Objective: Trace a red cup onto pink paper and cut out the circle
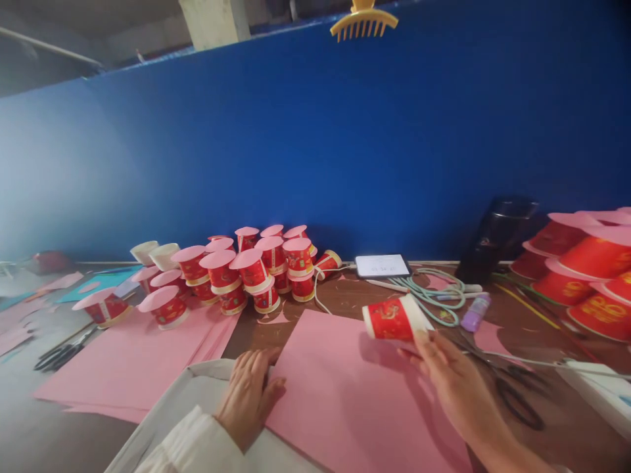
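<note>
My right hand (448, 374) grips a red paper cup (389, 320) by its white-rimmed end, tilted on its side above a pink paper sheet (335, 387). My left hand (251, 394) lies at the left edge of that sheet, holding nothing, its thumb spread away from its fingers and resting on the paper. Back left of the sheet stand several red cups (251, 270) topped with pink paper discs, some of them stacked in two tiers.
More pink sheets (133, 368) and scissors (62, 355) lie at left. A phone (382, 266), coiled cable (438, 295), purple glue stick (476, 313), black scissors (517, 401) and black bottle (495, 240) lie or stand at right. Larger red tubs (601, 263) are far right, before a blue partition (315, 144).
</note>
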A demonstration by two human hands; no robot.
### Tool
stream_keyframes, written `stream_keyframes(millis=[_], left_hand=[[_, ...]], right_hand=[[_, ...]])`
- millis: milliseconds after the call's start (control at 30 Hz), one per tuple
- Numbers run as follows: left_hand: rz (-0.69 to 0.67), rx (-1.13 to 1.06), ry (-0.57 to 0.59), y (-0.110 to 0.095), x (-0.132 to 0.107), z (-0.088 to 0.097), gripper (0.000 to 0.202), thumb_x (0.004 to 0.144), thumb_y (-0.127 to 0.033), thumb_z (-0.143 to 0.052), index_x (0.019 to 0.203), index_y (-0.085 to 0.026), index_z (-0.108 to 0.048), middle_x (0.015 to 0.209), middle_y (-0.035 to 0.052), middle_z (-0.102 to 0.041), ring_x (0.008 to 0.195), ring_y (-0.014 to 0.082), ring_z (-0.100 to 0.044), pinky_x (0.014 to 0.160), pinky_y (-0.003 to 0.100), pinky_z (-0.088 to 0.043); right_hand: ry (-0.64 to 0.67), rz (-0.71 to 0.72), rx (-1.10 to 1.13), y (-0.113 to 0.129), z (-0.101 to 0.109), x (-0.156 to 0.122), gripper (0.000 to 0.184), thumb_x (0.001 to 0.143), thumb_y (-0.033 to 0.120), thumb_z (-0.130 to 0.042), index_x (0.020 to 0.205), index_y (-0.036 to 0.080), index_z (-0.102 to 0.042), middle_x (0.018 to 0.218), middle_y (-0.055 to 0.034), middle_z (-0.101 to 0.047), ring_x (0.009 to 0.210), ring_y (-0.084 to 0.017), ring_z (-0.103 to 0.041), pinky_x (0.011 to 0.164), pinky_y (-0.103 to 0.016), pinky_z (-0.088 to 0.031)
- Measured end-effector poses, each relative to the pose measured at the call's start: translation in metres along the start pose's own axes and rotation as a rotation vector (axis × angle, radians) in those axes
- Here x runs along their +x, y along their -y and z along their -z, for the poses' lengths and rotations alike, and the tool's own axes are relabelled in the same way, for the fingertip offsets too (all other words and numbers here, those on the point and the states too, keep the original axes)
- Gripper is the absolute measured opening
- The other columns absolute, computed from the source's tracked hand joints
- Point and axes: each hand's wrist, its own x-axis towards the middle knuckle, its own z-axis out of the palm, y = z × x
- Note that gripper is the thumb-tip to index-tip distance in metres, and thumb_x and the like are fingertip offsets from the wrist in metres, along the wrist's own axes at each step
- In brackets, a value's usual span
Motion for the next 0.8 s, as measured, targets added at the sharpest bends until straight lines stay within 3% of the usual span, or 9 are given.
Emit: stream_keyframes(millis=[67,167,367,600,800], left_hand=[[-0.006,0.011,-0.012,0.008,-0.003,0.001,0.040,0.092,-0.049,-0.050,0.121,-0.023,-0.056,0.102,0.0075,-0.068,0.094,0.0250,-0.063,0.082,0.038,-0.051],[-0.007,0.031,0.043,0.021,-0.011,0.006,0.040,0.092,-0.050,-0.049,0.122,-0.024,-0.056,0.102,0.0066,-0.068,0.093,0.0246,-0.063,0.081,0.037,-0.051],[-0.044,0.117,0.020,0.054,-0.024,0.016,0.035,0.093,-0.049,-0.047,0.116,-0.026,-0.058,0.101,0.0048,-0.070,0.094,0.0233,-0.066,0.080,0.035,-0.052],[0.039,0.196,0.031,0.080,-0.026,0.026,0.032,0.092,-0.046,-0.048,0.112,-0.025,-0.060,0.101,0.0054,-0.072,0.092,0.0226,-0.068,0.079,0.034,-0.054],[0.079,0.246,-0.015,0.107,-0.037,0.047,0.025,0.089,-0.045,-0.050,0.101,-0.028,-0.063,0.092,0.0031,-0.074,0.084,0.0237,-0.070,0.071,0.034,-0.055]], right_hand=[[0.141,-0.033,0.035,-0.005,-0.010,-0.010,0.043,0.091,0.059,-0.050,0.109,0.025,-0.069,0.095,-0.0065,-0.074,0.082,-0.022,-0.070,0.073,-0.030,-0.057],[0.185,0.037,-0.043,-0.008,-0.016,-0.024,0.042,0.093,0.055,-0.050,0.113,0.023,-0.067,0.102,-0.0073,-0.072,0.086,-0.021,-0.068,0.077,-0.029,-0.056],[0.241,0.164,-0.201,-0.022,0.006,-0.037,0.030,0.096,0.045,-0.048,0.111,0.025,-0.065,0.116,-0.0063,-0.067,0.106,-0.021,-0.064,0.092,-0.027,-0.052],[0.181,0.148,-0.336,-0.035,0.041,-0.039,0.038,0.096,0.046,-0.049,0.126,0.026,-0.059,0.131,-0.0089,-0.060,0.120,-0.024,-0.058,0.100,-0.032,-0.049],[0.145,0.120,-0.338,-0.036,0.044,-0.041,0.036,0.095,0.048,-0.049,0.120,0.025,-0.062,0.131,-0.0097,-0.060,0.122,-0.026,-0.055,0.104,-0.037,-0.046]])
